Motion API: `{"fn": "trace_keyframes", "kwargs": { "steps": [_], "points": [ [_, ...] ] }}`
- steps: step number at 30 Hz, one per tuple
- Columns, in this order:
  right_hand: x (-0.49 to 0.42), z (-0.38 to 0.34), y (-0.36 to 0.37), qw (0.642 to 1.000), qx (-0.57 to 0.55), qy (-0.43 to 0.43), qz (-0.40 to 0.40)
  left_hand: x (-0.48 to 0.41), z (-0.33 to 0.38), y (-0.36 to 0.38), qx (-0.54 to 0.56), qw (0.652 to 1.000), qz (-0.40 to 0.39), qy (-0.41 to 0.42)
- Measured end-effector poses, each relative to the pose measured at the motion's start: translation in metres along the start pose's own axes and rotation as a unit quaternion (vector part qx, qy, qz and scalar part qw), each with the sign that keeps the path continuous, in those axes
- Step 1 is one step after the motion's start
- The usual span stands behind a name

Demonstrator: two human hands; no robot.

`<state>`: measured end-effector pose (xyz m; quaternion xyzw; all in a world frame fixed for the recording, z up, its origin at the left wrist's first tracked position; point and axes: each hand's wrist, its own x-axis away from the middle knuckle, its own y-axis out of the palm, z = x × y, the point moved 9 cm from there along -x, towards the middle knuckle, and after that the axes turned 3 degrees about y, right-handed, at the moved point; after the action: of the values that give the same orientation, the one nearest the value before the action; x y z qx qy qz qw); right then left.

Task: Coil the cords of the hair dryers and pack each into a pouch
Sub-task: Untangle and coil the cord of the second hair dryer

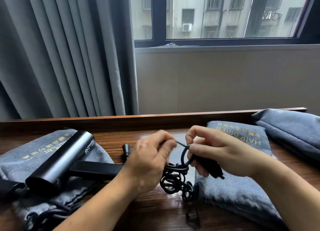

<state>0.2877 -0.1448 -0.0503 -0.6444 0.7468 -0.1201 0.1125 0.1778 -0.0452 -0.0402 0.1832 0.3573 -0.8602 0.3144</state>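
Observation:
A dark metallic hair dryer (58,159) lies on a flat grey pouch (22,161) at the left, its black handle pointing right toward my hands. Its black cord (174,180) is bunched in loops on the wooden table between my hands. My left hand (150,159) pinches a strand of the cord. My right hand (213,153) grips a loop of the cord and the black plug end. A filled grey pouch (242,187) printed HAIR DRIER lies under my right hand.
Another filled grey pouch (290,127) rests at the far right against the table's raised back edge (138,117). A small black nozzle piece (126,150) stands behind the dryer handle. Grey curtains and a window lie beyond the table.

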Motion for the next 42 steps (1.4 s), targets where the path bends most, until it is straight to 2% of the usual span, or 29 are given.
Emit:
{"fn": "trace_keyframes", "kwargs": {
  "steps": [3,6,9,12,13,15,17,20,26,34,36,38,40,42],
  "points": [
    [0.003,0.001,0.005,0.988,-0.145,0.016,-0.051,0.003,-0.016,-0.013,0.096,0.986,0.101,-0.094],
    [0.001,0.004,0.006,0.976,-0.210,0.026,-0.053,0.006,-0.024,-0.012,0.110,0.975,0.138,-0.135],
    [-0.005,0.007,0.000,0.986,-0.168,0.022,-0.006,0.002,-0.023,-0.010,0.016,0.988,0.099,-0.113],
    [-0.007,0.008,0.002,0.995,-0.096,0.025,-0.001,-0.001,0.007,-0.005,-0.122,0.991,0.036,0.032],
    [-0.007,0.008,0.004,0.996,-0.079,0.027,-0.003,0.000,0.017,0.000,-0.146,0.986,0.008,0.083],
    [-0.008,0.008,0.006,0.997,-0.070,0.036,-0.003,0.002,0.025,0.011,-0.152,0.979,-0.048,0.130],
    [-0.008,0.009,0.008,0.996,-0.078,0.042,-0.007,0.003,0.024,0.016,-0.136,0.979,-0.077,0.130],
    [-0.007,0.011,0.012,0.991,-0.111,0.061,-0.033,0.006,0.025,0.015,-0.102,0.985,-0.070,0.119],
    [0.000,0.007,0.016,0.969,-0.218,0.043,-0.110,0.005,0.024,0.015,0.050,0.995,-0.062,0.055],
    [0.004,0.001,-0.002,0.972,-0.218,-0.026,-0.087,0.002,0.006,0.003,0.019,1.000,-0.005,-0.019],
    [0.003,0.001,-0.006,0.982,-0.181,-0.027,-0.053,0.003,0.004,0.002,0.009,0.999,0.010,-0.040],
    [0.001,0.000,-0.017,0.992,-0.118,-0.035,0.019,0.003,0.006,0.000,-0.009,0.998,0.027,-0.049],
    [0.000,-0.002,-0.028,0.993,-0.050,-0.045,0.098,0.003,0.003,-0.007,-0.053,0.995,0.059,-0.066],
    [-0.001,-0.002,-0.032,0.990,-0.014,-0.043,0.134,0.003,-0.008,-0.016,-0.059,0.988,0.092,-0.108]
  ]
}}
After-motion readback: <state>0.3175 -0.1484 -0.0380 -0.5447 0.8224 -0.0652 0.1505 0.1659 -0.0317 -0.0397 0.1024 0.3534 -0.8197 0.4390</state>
